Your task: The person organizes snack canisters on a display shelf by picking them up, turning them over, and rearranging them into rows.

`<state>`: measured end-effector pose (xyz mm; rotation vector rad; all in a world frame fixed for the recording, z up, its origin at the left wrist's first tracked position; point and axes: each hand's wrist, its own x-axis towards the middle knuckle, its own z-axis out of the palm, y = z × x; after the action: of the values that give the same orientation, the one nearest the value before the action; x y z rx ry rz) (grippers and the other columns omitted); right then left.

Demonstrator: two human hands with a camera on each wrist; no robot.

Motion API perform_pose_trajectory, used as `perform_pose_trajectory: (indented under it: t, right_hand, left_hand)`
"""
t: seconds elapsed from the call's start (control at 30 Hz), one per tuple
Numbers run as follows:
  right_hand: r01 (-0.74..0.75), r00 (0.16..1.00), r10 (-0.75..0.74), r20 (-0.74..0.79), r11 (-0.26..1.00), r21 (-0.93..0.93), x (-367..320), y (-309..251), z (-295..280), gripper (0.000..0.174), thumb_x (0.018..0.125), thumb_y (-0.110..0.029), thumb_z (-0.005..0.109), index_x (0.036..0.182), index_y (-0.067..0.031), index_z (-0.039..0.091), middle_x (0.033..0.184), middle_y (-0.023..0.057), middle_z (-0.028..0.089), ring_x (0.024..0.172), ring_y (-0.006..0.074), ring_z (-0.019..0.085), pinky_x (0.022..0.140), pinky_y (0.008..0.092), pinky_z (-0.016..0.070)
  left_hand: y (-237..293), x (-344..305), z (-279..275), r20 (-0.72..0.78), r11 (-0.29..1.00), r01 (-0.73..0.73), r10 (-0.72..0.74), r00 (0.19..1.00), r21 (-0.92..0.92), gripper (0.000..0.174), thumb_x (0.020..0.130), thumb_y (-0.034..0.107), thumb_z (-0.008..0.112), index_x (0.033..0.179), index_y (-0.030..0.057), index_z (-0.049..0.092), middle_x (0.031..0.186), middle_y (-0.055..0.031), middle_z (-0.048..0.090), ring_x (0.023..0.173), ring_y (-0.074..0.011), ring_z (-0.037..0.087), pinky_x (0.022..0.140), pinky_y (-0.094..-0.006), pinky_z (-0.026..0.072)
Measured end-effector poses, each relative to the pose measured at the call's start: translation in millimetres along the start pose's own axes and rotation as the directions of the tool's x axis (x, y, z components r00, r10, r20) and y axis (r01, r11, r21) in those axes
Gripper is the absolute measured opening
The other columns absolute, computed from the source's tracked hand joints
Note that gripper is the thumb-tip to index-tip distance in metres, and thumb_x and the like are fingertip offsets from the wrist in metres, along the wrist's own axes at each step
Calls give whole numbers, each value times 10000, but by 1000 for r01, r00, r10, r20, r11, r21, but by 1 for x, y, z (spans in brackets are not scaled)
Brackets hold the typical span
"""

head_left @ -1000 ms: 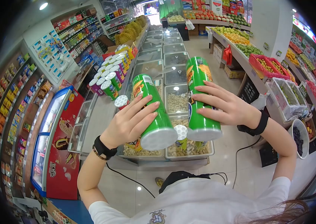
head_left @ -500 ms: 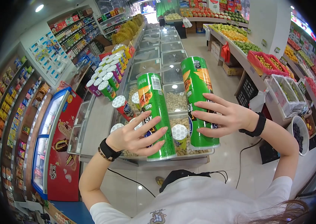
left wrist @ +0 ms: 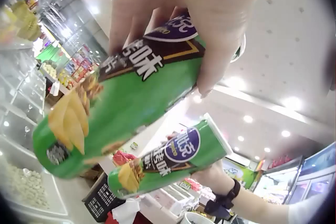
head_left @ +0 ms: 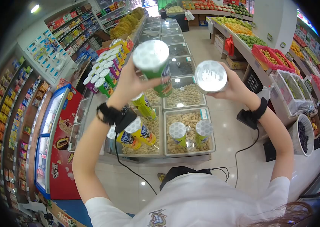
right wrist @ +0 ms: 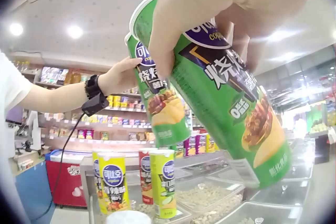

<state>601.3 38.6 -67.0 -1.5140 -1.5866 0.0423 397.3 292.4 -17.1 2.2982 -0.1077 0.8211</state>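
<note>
My left hand (head_left: 135, 77) grips a green chip can (head_left: 153, 62) raised up, its white lid end facing the head camera. My right hand (head_left: 231, 84) grips a second green chip can (head_left: 210, 76), whose silver end faces the camera. The two cans are side by side above the bulk bins, apart from each other. The left wrist view shows the left hand's can (left wrist: 121, 103) close up and the other can (left wrist: 168, 161) beyond it. In the right wrist view, fingers wrap the near can (right wrist: 226, 92), with the far can (right wrist: 163, 103) behind.
Several yellow cans (head_left: 141, 130) and two green cans (head_left: 177, 134) stand on clear-lidded nut bins (head_left: 184, 94). More cans (head_left: 107, 75) line the counter at left. A red freezer (head_left: 59, 140) stands lower left. Fruit displays (head_left: 269, 60) run along the right aisle.
Both hands lifted their cans from low over the bins up toward the camera and tipped them, so the can ends now face me instead of the sides.
</note>
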Motion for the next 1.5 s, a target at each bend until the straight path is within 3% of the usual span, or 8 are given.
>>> perform_pose_trajectory:
  t: [0.07, 0.17, 0.3, 0.47, 0.6, 0.9, 1.1, 1.5]
  right_hand:
    - [-110, 994, 111, -17, 992, 58, -2, 18, -5, 869, 643, -134, 862, 1355, -10, 379, 1282, 90, 528, 1240, 170, 482, 1036, 334, 399]
    - [-243, 964, 263, -51, 938, 247, -18, 68, 6, 870, 648, -126, 862, 1362, -13, 378, 1284, 94, 526, 1229, 176, 493, 1042, 343, 403]
    - [-277, 954, 299, -32, 916, 289, -49, 98, 31, 843, 655, -120, 853, 1353, -21, 391, 1267, 99, 537, 1202, 188, 518, 1037, 358, 416]
    - [-348, 921, 385, -53, 878, 330, -76, 133, 64, 795, 661, -137, 840, 1321, -19, 411, 1244, 116, 557, 1173, 216, 542, 1011, 368, 433]
    - [-413, 892, 450, -44, 849, 329, -89, 160, 84, 810, 648, -164, 843, 1314, -18, 406, 1230, 144, 571, 1153, 259, 560, 1000, 370, 433]
    - [-467, 849, 528, -25, 772, 431, -101, 185, 116, 883, 621, -141, 850, 1354, -18, 374, 1259, 146, 532, 1197, 258, 524, 1006, 373, 425]
    - [-496, 837, 546, -18, 773, 395, -108, 192, 130, 907, 604, -153, 856, 1365, -22, 380, 1274, 163, 491, 1226, 286, 483, 1025, 390, 405]
    - [-489, 848, 529, 0, 784, 382, -107, 200, 145, 858, 627, -165, 821, 1350, -2, 389, 1298, 212, 471, 1241, 342, 446, 1049, 411, 354]
  left_hand:
    - [-14, 23, 13, 72, 977, 155, -146, 987, -148, 897, 641, 299, 882, 1313, -26, 386, 1262, -161, 542, 1151, -254, 557, 984, -364, 472]
    - [-47, 47, 46, 157, 953, 227, -197, 968, -201, 897, 635, 282, 887, 1312, -26, 385, 1267, -154, 539, 1159, -236, 545, 989, -358, 466]
    - [-98, 42, 111, 134, 967, 256, -252, 958, -15, 890, 579, 249, 901, 1269, -27, 412, 1237, -176, 562, 1150, -244, 557, 975, -356, 454]
    - [-134, 23, 161, 348, 885, 461, -453, 821, 66, 899, 571, 239, 899, 1288, -4, 414, 1251, -154, 562, 1168, -260, 552, 992, -363, 450]
    - [-152, 14, 183, 456, 821, 571, -507, 732, -2, 899, 581, 209, 895, 1314, 21, 411, 1275, -125, 554, 1198, -243, 534, 1019, -362, 433]
    - [-182, -5, 195, 497, 673, 734, -610, 617, -85, 938, 588, 44, 870, 1368, 36, 350, 1328, -104, 509, 1249, -233, 478, 1059, -376, 396]
    - [-193, -17, 192, 513, 616, 782, -645, 567, -89, 836, 650, -14, 833, 1355, 57, 390, 1342, -84, 505, 1249, -224, 480, 1041, -385, 430]
    - [-208, -29, 191, 546, 627, 772, -612, 572, -105, 792, 679, -70, 790, 1354, 64, 398, 1329, -79, 513, 1227, -210, 501, 992, -366, 483]
